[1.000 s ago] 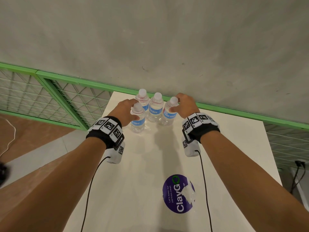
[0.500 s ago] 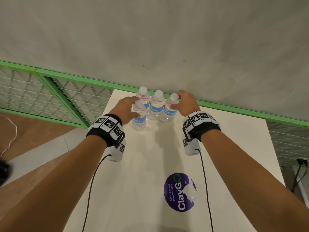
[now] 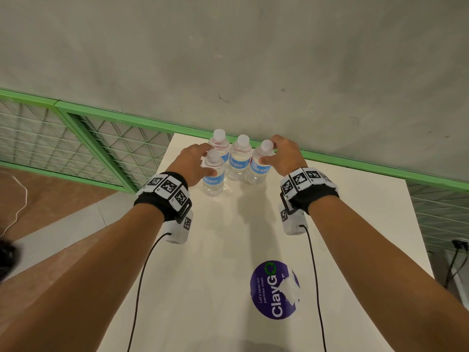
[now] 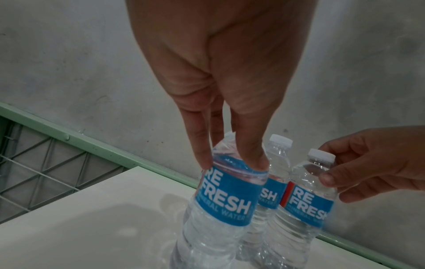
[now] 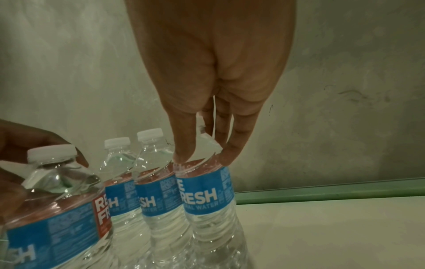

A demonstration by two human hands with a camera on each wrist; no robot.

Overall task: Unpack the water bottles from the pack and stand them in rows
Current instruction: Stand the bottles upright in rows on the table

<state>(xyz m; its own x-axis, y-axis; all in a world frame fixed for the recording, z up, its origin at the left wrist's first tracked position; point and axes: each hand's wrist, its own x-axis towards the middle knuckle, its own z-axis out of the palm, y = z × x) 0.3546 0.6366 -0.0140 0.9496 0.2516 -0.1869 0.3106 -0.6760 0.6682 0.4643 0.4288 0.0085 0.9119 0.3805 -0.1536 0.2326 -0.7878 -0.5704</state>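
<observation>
**Four bottles up, both hands on the outer two**

Four water bottles upright at the far end of the white table, close to the green rail: three in a far row, one set nearer on the left. Left hand curled round the shoulder of the near-left bottle, fingertips just above the blue label. Right hand pinching the far-right bottle the same way, at its shoulder. Middle bottle and far-left bottle untouched, standing free.

By the look of it, well advanced: far row made, near row only begun with one. No pack or wrapping in view anywhere, so count of bottles left impossible to judge. Bottle bases cut off in both wrist views; contact between neighbours hard to settle. Crumpled clear scrap on the purple sticker, nature unclear
</observation>
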